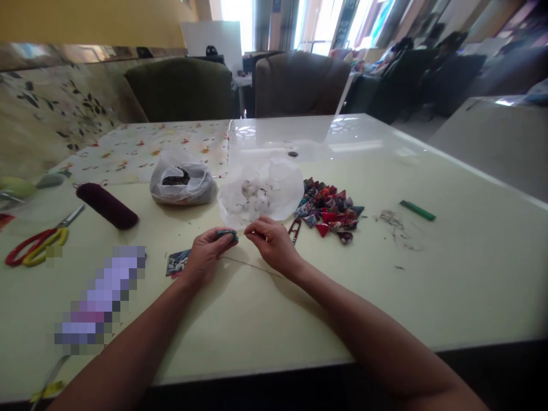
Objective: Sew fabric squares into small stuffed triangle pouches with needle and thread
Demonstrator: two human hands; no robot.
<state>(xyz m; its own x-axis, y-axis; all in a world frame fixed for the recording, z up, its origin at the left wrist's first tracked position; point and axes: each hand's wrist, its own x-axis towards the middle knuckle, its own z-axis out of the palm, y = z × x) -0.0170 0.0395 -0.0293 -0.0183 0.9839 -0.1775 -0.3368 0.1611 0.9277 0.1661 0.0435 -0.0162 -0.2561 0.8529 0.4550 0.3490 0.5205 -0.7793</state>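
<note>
Between thumb and fingers my left hand (208, 254) grips a small dark teal fabric piece (226, 234). My right hand (272, 242) is closed in a pinch just right of it, at a thin pale strand or needle too small to make out. A thread (252, 265) trails across the table below both hands. Beside my left wrist lies a blue patterned cloth piece (177, 262). Just beyond the hands, a white plastic sheet (282, 200) holds white stuffing tufts (257, 200). Dark red thread snips (295, 229) rest right of my right hand, next to a pile of small stuffed fabric triangles (329, 208).
At left lie red and yellow scissors (36, 245), a dark maroon cylinder (107, 206) and a blurred-out purple object (103, 297). A plastic bag (184, 185) stands behind. A green cutter (417, 210) and thread scraps (396, 225) lie at right. Chairs (302, 85) line the far edge.
</note>
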